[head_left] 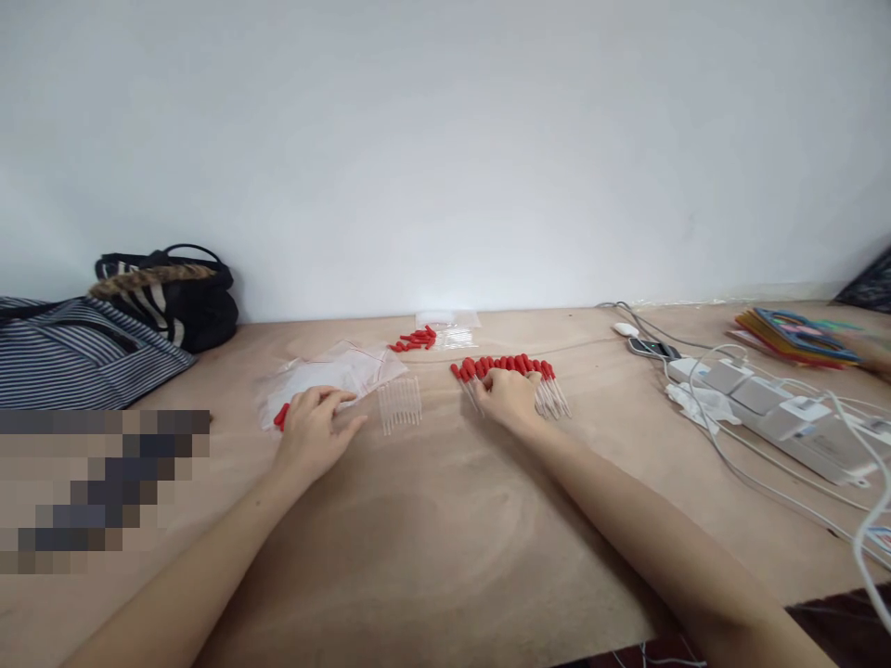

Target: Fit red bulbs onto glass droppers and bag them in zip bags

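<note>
My left hand [318, 429] rests over the near edge of clear plastic bags [334, 369], fingers apart, beside a red piece [281, 416]. To its right lies a row of clear thin tubes [401, 406]. My right hand [511, 397] is on a row of clear tubes with red caps [555, 394], its fingers bent among them; whether it grips one is hidden. Farther back, a pile of loose red caps [414, 340] lies beside thin clear sticks [457, 338] and a small clear bag [449, 319].
A black bag [201, 301] and striped cloth [90, 348] lie at the left. At the right are a power strip [780, 422] with cables, a white tissue [700, 404], a dark device [652, 348] and colourful flat items [794, 336], with another person's hand [875, 354] beside them.
</note>
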Available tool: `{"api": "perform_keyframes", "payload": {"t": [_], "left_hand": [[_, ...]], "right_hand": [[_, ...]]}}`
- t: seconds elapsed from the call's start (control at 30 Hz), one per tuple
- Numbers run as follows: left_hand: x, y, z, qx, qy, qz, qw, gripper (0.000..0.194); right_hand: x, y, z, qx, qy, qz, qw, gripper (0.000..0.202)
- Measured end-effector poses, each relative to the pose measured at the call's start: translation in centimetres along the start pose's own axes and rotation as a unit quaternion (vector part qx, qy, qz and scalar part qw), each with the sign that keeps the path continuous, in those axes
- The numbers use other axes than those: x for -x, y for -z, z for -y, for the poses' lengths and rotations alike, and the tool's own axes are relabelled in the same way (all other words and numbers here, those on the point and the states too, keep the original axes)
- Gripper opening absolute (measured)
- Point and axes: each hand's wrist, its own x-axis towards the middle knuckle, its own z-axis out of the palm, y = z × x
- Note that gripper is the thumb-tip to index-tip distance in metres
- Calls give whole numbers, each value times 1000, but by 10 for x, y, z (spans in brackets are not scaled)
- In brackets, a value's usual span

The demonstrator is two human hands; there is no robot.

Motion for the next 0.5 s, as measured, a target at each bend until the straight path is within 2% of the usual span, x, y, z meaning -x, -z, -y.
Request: {"api": "perform_keyframes", "payload": {"t": [0.13, 0.27, 0.33, 0.5], "left_hand": [[-7, 9, 25, -69, 29, 37, 997, 31], [-12, 22, 37, -43, 51, 102, 993, 36], [-13, 24, 39, -38, 51, 117, 991, 40], [-9, 13, 37, -108, 55, 75, 990, 39]], "right_hand": [[-14, -12, 15, 35, -25, 13, 999, 30], [-18, -18, 20, 51, -25, 15, 998, 26], [-18, -18, 19, 55, -18, 15, 998, 26], [-10, -16, 27, 51, 26, 0, 998, 29]]}}
